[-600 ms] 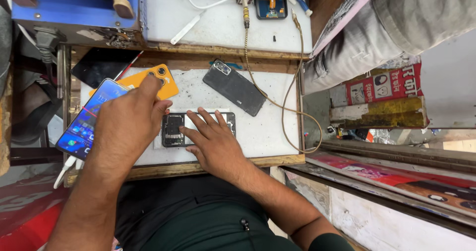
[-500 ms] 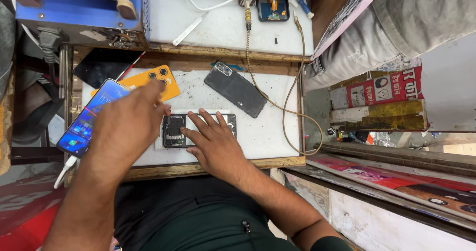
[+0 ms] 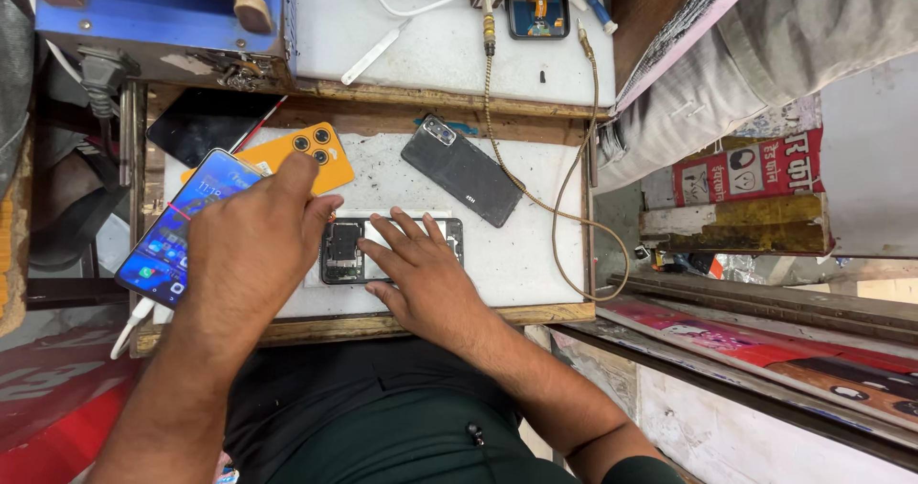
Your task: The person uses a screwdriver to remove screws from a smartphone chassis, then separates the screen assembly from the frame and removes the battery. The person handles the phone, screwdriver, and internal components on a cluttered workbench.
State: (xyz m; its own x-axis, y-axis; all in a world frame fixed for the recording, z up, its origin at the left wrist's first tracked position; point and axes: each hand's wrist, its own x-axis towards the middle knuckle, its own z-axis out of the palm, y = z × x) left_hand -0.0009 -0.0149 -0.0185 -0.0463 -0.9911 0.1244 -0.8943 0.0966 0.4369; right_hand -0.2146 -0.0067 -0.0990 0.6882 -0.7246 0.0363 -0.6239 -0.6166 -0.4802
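My left hand grips a smartphone with a lit screen at its thumb side; the thumb is hidden. Its index finger stretches onto an orange phone lying face down. My right hand lies flat with fingers spread on a phone with its back removed, on a white mat. A dark grey phone lies face down, diagonally, beyond my right hand.
A black phone lies at the back left. A braided cable loops down the mat's right side. A blue machine and a white shelf with tools stand behind. A person's grey trouser leg is at the right.
My left index finger has drawn back slightly on the orange phone. My right hand stays on the opened phone.
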